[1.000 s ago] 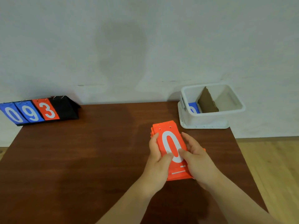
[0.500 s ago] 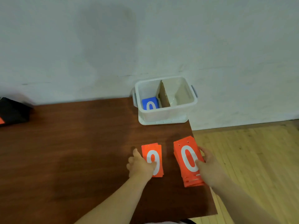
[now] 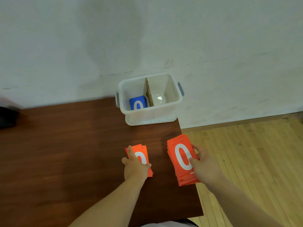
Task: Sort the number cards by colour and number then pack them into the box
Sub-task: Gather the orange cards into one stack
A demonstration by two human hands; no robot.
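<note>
The big orange stack, a white 0 on top, lies at the table's right edge. The right hand grips it, thumb on top, fingers curled round its side. Near it, the left hand rests straight fingers on a small orange stack. Behind sits the box, with a blue card in its left compartment beside a cardboard divider.

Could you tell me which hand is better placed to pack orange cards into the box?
Probably the right hand: it grips the larger orange stack, nearer the empty right compartment of the box; the left hand rests on the smaller stack.
</note>
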